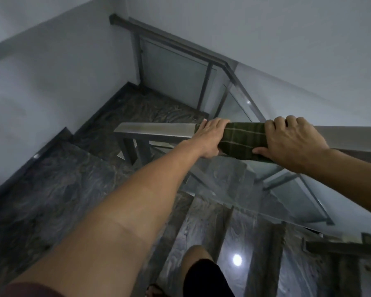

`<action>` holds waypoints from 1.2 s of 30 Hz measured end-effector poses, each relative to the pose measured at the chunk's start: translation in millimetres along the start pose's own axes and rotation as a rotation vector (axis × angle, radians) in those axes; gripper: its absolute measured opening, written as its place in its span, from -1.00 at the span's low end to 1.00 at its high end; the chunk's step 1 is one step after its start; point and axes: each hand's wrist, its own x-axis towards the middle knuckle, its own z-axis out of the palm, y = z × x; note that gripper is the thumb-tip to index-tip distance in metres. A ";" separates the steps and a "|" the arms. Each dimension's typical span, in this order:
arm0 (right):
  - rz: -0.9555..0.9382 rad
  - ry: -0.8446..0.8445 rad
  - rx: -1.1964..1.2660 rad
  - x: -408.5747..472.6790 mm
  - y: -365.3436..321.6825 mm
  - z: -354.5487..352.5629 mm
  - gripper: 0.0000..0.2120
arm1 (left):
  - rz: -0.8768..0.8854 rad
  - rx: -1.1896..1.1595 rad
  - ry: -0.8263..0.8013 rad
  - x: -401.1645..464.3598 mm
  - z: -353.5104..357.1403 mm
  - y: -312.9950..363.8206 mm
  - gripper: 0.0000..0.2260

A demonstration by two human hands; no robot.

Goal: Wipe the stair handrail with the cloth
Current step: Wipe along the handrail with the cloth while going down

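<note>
Item: green cloth draping over handrail, frame centre. Left hand and right hand both curling closed, gripping cloth ends. Risk: cloth bunching or slipping off rail; person overreaching above marble steps.

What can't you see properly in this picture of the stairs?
Head view, the only one:
- The metal handrail under the green checked cloth: the cloth and both hands cover it.
- Left hand's fingertips: curled over the rail's far side.
- Right hand's palm: faces away from the camera.
- The rail's right end: cut off by the picture edge.
- Dust or dirt on the rail: too blurry to tell.
- The dark marble steps below: partly hidden by the left arm.
</note>
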 end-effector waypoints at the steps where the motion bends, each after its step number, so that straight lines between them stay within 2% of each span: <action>1: 0.001 -0.005 0.001 10.3 -12.4 0.3 -0.32 | -0.003 -0.002 0.000 -3.2 1.6 -15.3 -0.20; 19: 0.033 0.007 0.128 190.2 -221.1 1.8 -0.34 | -0.058 -0.051 -0.011 -44.0 13.7 -283.2 -0.23; 27: 0.065 -0.020 0.167 238.9 -277.7 2.6 -0.32 | -0.029 -0.051 -0.021 -54.8 18.8 -358.6 -0.22; 36: 0.093 -0.025 0.174 301.0 -347.5 4.5 -0.30 | 0.098 0.008 -0.014 -60.2 21.5 -426.3 -0.19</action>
